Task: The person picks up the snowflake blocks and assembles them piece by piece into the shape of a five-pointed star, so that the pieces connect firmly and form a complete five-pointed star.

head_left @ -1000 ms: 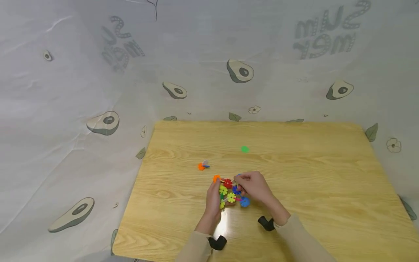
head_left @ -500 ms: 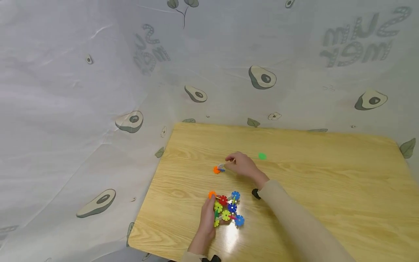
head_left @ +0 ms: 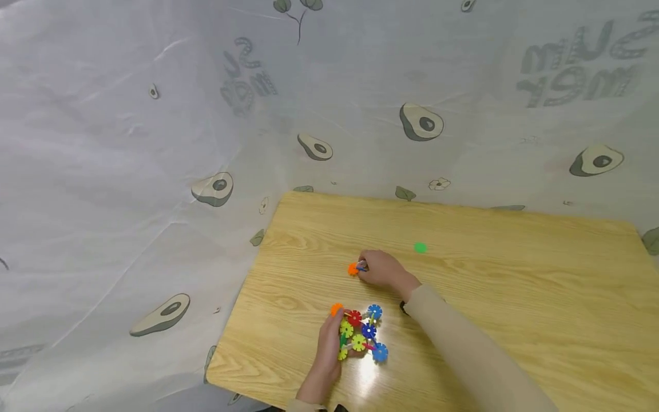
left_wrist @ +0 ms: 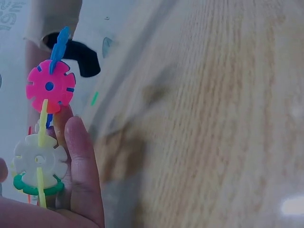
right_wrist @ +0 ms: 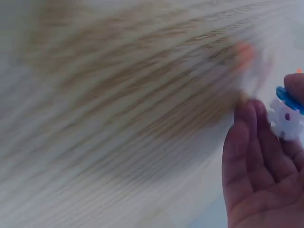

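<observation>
In the head view my left hand (head_left: pixel 325 346) grips an assembly of slotted snowflake discs (head_left: pixel 358 342), with red, yellow, blue and orange pieces facing up. The left wrist view shows its pink disc (left_wrist: pixel 38 90) and white disc (left_wrist: pixel 26 154) above my palm, joined by a yellow disc standing on edge. Farther up the table, my right hand (head_left: pixel 383 269) pinches a small cluster of joined discs (head_left: pixel 352 269): orange, white and blue. In the right wrist view my thumb presses the blue disc (right_wrist: pixel 289 100) beside the white disc (right_wrist: pixel 280 128).
A lone green disc (head_left: pixel 420 247) lies on the wooden table (head_left: pixel 515 297) behind my right hand, to its right. A pale sheet printed with avocados (head_left: pixel 314 147) hangs along the back and left side of the table.
My right hand has left the large assembly, reached up the table and taken hold of the small cluster. My left hand keeps its grip. The head view has turned left.
</observation>
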Demonstrator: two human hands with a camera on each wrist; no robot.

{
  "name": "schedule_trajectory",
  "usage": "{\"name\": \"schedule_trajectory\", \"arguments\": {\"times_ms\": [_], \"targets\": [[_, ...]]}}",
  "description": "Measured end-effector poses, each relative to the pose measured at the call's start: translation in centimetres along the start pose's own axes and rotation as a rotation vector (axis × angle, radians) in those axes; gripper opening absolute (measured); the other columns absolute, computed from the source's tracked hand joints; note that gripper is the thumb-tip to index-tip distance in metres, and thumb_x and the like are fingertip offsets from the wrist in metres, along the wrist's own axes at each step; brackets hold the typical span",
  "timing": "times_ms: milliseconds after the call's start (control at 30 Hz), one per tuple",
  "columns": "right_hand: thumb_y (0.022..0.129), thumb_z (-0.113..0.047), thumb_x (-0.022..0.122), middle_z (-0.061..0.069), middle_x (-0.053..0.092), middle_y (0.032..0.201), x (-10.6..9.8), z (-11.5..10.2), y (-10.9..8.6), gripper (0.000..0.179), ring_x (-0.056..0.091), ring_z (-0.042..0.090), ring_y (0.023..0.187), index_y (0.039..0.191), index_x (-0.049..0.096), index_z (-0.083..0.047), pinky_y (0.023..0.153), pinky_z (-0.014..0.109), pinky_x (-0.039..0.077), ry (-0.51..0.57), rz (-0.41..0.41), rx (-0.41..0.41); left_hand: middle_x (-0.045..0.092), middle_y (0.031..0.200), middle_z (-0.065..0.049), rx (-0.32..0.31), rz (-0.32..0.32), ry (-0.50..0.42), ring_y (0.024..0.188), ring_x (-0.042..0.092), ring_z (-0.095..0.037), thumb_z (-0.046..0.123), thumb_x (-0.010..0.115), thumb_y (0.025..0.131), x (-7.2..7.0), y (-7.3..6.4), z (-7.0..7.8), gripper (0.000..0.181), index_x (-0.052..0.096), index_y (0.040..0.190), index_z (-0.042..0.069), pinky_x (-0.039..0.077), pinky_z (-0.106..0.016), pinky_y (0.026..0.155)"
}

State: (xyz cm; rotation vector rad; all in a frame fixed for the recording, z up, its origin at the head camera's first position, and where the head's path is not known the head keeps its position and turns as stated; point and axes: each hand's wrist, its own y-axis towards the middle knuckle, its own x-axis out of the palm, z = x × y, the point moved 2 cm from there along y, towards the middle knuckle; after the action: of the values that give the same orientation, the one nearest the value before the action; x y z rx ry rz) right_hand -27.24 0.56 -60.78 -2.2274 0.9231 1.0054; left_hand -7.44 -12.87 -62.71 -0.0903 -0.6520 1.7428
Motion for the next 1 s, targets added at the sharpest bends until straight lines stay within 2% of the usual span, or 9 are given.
{"name": "schedule_trajectory", "arguments": {"times_ms": [233, 333, 467, 533, 633, 733, 800, 867, 1000], "targets": [[0.093, -0.015, 0.067, 0.006, 0.054, 0.085, -2.4, 2.8, -5.6, 0.022, 0.047, 0.020, 0.073, 0.104, 0.050, -0.006, 0.069, 0.036, 0.042, 0.202, 0.076, 0.109, 0.070, 0.103, -0.013, 0.032, -0.105, 0.009, 0.079, 0.070, -0.021, 0.025, 0.067, 0.100, 2.7, 1.3, 0.8, 0.035, 0.059, 0.124, 0.002, 0.061, -0.036, 0.059], [0.095, -0.012, 0.063, 0.010, 0.061, 0.097, -3.0, 3.9, -8.2, 0.024, 0.058, 0.023, 0.084, 0.115, 0.054, -0.002, 0.074, 0.038, 0.049, 0.295, 0.114, 0.138, 0.070, 0.100, -0.014, 0.032, -0.153, -0.013, 0.073, 0.071, -0.023, 0.020, 0.069, 0.098, 4.1, 2.1, 1.0, 0.034, 0.058, 0.125, 0.002, 0.061, -0.040, 0.055], [0.101, -0.014, 0.058, 0.017, 0.065, 0.116, -3.6, 5.0, -11.5, 0.035, 0.063, 0.029, 0.100, 0.132, 0.058, 0.003, 0.081, 0.042, 0.053, 0.431, 0.167, 0.201, 0.071, 0.096, -0.011, 0.049, -0.181, -0.013, 0.072, 0.070, -0.019, 0.016, 0.070, 0.096, 6.2, 3.1, 1.2, 0.033, 0.059, 0.123, 0.001, 0.060, -0.037, 0.056], [0.102, -0.013, 0.056, 0.021, 0.064, 0.118, -3.7, 5.4, -12.9, 0.039, 0.060, 0.029, 0.095, 0.136, 0.056, 0.007, 0.075, 0.040, 0.051, 0.500, 0.198, 0.246, 0.072, 0.096, -0.010, 0.051, -0.192, -0.017, 0.072, 0.070, -0.018, 0.014, 0.071, 0.095, 7.1, 3.5, 1.2, 0.032, 0.059, 0.122, 0.002, 0.061, -0.036, 0.057], [0.102, -0.011, 0.053, 0.022, 0.063, 0.110, -3.8, 5.6, -14.4, 0.035, 0.053, 0.023, 0.083, 0.130, 0.058, 0.009, 0.066, 0.034, 0.044, 0.596, 0.260, 0.308, 0.073, 0.096, -0.011, 0.047, -0.203, -0.025, 0.071, 0.069, -0.018, 0.011, 0.071, 0.094, 8.1, 3.9, 1.2, 0.030, 0.059, 0.120, 0.002, 0.061, -0.037, 0.056], [0.102, -0.010, 0.051, 0.019, 0.057, 0.087, -4.0, 5.5, -15.6, 0.020, 0.041, 0.019, 0.068, 0.107, 0.059, 0.007, 0.060, 0.031, 0.037, 0.673, 0.338, 0.342, 0.074, 0.095, -0.011, 0.055, -0.213, -0.015, 0.070, 0.069, -0.016, 0.009, 0.071, 0.093, 9.1, 4.1, 0.9, 0.029, 0.058, 0.118, 0.002, 0.059, -0.033, 0.054], [0.105, -0.013, 0.049, 0.015, 0.051, 0.079, -4.1, 5.3, -16.3, 0.023, 0.035, 0.017, 0.063, 0.097, 0.056, 0.007, 0.059, 0.030, 0.034, 0.726, 0.387, 0.348, 0.074, 0.094, -0.011, 0.046, -0.216, -0.020, 0.069, 0.068, -0.016, 0.009, 0.073, 0.093, 9.7, 4.1, 0.5, 0.029, 0.059, 0.117, 0.003, 0.056, -0.029, 0.052], [0.109, -0.018, 0.046, 0.013, 0.047, 0.076, -4.1, 5.0, -16.8, 0.029, 0.033, 0.017, 0.061, 0.095, 0.055, 0.006, 0.059, 0.030, 0.033, 0.782, 0.424, 0.351, 0.074, 0.094, -0.010, 0.041, -0.217, -0.014, 0.069, 0.068, -0.015, 0.009, 0.074, 0.092, 10.2, 4.0, 0.0, 0.029, 0.060, 0.116, 0.002, 0.055, -0.027, 0.050], [0.113, -0.030, 0.042, 0.011, 0.047, 0.082, -3.7, 4.6, -17.9, 0.041, 0.040, 0.021, 0.070, 0.099, 0.059, 0.005, 0.066, 0.033, 0.036, 0.780, 0.449, 0.369, 0.075, 0.094, -0.010, 0.046, -0.209, 0.027, 0.069, 0.069, -0.015, 0.011, 0.078, 0.091, 11.1, 4.0, -0.8, 0.030, 0.063, 0.116, 0.002, 0.057, -0.028, 0.053]]}}
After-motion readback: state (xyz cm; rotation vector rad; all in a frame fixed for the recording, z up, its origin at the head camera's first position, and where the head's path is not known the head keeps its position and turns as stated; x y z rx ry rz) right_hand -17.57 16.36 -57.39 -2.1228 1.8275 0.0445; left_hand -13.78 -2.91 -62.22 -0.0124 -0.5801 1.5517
